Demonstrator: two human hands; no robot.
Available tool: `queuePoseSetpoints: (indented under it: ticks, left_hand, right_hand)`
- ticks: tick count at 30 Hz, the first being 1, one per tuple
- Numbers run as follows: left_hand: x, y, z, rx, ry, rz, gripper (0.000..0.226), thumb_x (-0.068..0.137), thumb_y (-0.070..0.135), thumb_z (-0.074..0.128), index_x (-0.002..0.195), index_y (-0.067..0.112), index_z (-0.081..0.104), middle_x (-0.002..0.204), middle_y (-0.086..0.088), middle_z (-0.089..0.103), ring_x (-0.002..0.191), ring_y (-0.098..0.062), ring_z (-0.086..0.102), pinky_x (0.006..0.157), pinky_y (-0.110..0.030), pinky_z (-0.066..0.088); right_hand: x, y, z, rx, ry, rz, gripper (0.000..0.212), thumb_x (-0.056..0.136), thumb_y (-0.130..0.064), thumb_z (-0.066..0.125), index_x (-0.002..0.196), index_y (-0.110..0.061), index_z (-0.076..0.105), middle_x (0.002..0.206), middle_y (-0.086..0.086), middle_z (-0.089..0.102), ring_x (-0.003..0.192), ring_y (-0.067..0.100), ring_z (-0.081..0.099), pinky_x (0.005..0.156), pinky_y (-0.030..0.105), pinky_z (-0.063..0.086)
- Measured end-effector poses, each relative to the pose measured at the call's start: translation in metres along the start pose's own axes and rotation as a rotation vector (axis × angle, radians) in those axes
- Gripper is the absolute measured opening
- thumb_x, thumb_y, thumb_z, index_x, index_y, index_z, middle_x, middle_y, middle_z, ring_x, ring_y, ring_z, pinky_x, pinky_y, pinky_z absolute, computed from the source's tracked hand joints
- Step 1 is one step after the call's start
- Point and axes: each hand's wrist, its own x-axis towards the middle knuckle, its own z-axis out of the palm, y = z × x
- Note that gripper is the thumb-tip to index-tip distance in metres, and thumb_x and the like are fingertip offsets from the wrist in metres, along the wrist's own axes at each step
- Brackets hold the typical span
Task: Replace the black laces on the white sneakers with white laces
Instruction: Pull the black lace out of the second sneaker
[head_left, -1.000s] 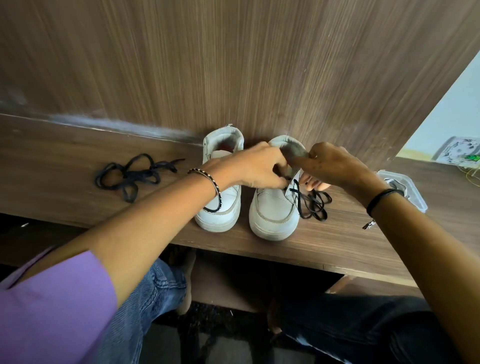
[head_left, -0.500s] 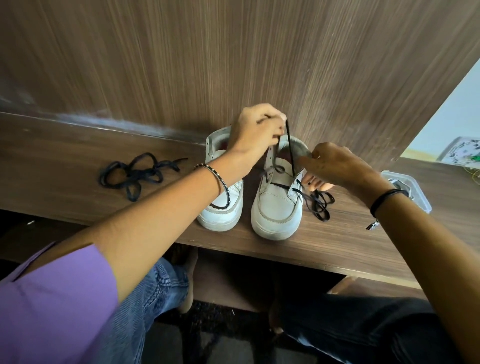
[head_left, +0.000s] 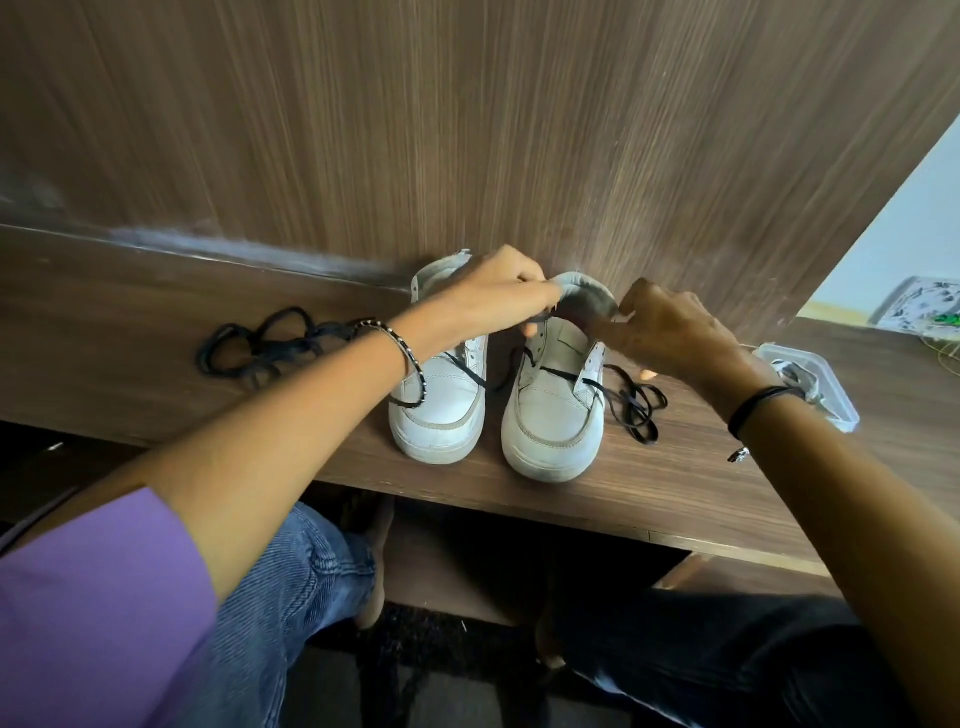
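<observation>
While flat black lace crosses below the fingers: loosen crossings singly.
Left fingers: pinching lace.
Right fingers: gripping white leather sneaker.

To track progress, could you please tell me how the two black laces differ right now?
The removed lace lies bunched alone on the shelf; the threaded lace runs through lower eyelets of the right sneaker. No hand touches the removed lace; the left hand pinches the threaded lace. Both are black, with loops resting on the shelf.
</observation>
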Motion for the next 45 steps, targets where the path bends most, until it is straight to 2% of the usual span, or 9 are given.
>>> queuePoseSetpoints:
  ticks: [4,7,11,16,22,28,34,37,45]
  left_hand:
    - [-0.001,0.006,0.005,0.185,0.028,-0.036,0.046,0.097,0.044,0.038,0.081,0.010,0.064,0.058,0.000,0.071,0.041,-0.002,0.057,0.056,-0.026,0.040]
    - [0.002,0.006,0.006,0.361,0.123,-0.041,0.044,0.099,0.044,0.030,0.081,0.017,0.060,0.051,0.002,0.068,0.045,-0.008,0.064,0.060,-0.027,0.044]
    - [0.006,-0.002,0.010,0.419,0.088,0.033,0.034,0.104,0.035,0.037,0.095,0.014,0.063,0.055,0.002,0.070,0.046,-0.013,0.068,0.067,-0.030,0.056]
    - [0.013,-0.011,0.015,0.577,0.189,0.139,0.028,0.098,0.039,0.056,0.120,0.021,0.059,0.089,0.001,0.065,0.088,-0.023,0.067,0.072,-0.037,0.042]
    - [0.024,-0.019,0.011,0.526,0.142,0.064,0.019,0.090,0.044,0.067,0.086,0.028,0.059,0.096,0.000,0.054,0.089,-0.024,0.059,0.055,-0.030,0.030]
    - [0.027,-0.023,0.010,0.367,0.092,0.057,0.028,0.085,0.037,0.072,0.079,0.010,0.068,0.077,-0.002,0.059,0.079,-0.031,0.072,0.072,-0.045,0.058]
    - [0.029,-0.021,0.010,0.391,0.087,0.062,0.032,0.088,0.036,0.070,0.063,0.020,0.056,0.069,0.002,0.046,0.079,-0.032,0.071,0.072,-0.043,0.060]
    - [0.029,-0.021,0.011,0.409,0.080,0.065,0.030,0.088,0.041,0.067,0.069,0.023,0.054,0.071,0.001,0.047,0.084,-0.033,0.070,0.074,-0.042,0.056]
    - [0.026,-0.020,0.008,0.471,0.071,0.079,0.026,0.090,0.045,0.067,0.099,0.020,0.066,0.075,0.004,0.049,0.086,-0.028,0.068,0.083,-0.043,0.056]
  right_hand:
    - [-0.003,-0.011,-0.007,-0.005,0.193,-0.294,0.037,0.086,-0.029,0.076,0.116,-0.011,0.065,0.114,0.008,0.064,0.101,0.025,0.062,0.084,0.035,0.054]
    - [-0.011,-0.019,-0.013,0.029,-0.040,-0.484,0.011,0.089,-0.023,0.073,0.097,-0.018,0.076,0.101,-0.008,0.074,0.096,0.009,0.067,0.085,0.011,0.047]
    - [-0.012,-0.022,-0.002,-0.217,-0.228,-0.478,0.016,0.089,-0.043,0.073,0.099,-0.031,0.076,0.112,-0.019,0.068,0.113,0.006,0.054,0.106,0.048,0.037]
    - [-0.014,-0.029,-0.001,-0.278,-0.170,-0.479,0.009,0.092,-0.031,0.071,0.096,-0.027,0.077,0.107,-0.013,0.072,0.112,0.011,0.057,0.104,0.049,0.036]
    - [-0.012,-0.033,0.009,-0.202,0.062,-0.255,0.021,0.092,-0.028,0.050,0.104,-0.018,0.063,0.099,0.005,0.068,0.091,0.032,0.066,0.086,0.052,0.055]
    - [-0.002,-0.024,-0.006,1.020,0.137,0.051,0.027,0.099,-0.005,0.041,0.115,0.007,0.059,0.094,0.016,0.077,0.084,0.028,0.076,0.069,0.035,0.062]
    - [-0.006,-0.020,-0.026,1.720,0.328,0.083,0.009,0.101,-0.005,0.044,0.095,-0.010,0.048,0.070,0.006,0.062,0.050,0.014,0.050,0.048,0.025,0.044]
    - [-0.012,-0.026,-0.033,1.249,0.289,-0.006,0.012,0.094,-0.014,0.050,0.085,-0.010,0.055,0.065,0.000,0.058,0.047,0.011,0.034,0.044,0.023,0.025]
    - [-0.029,-0.040,-0.023,-0.291,-0.042,-0.218,0.046,0.078,-0.075,0.061,0.084,-0.029,0.064,0.093,-0.005,0.067,0.088,0.023,0.062,0.075,0.040,0.050]
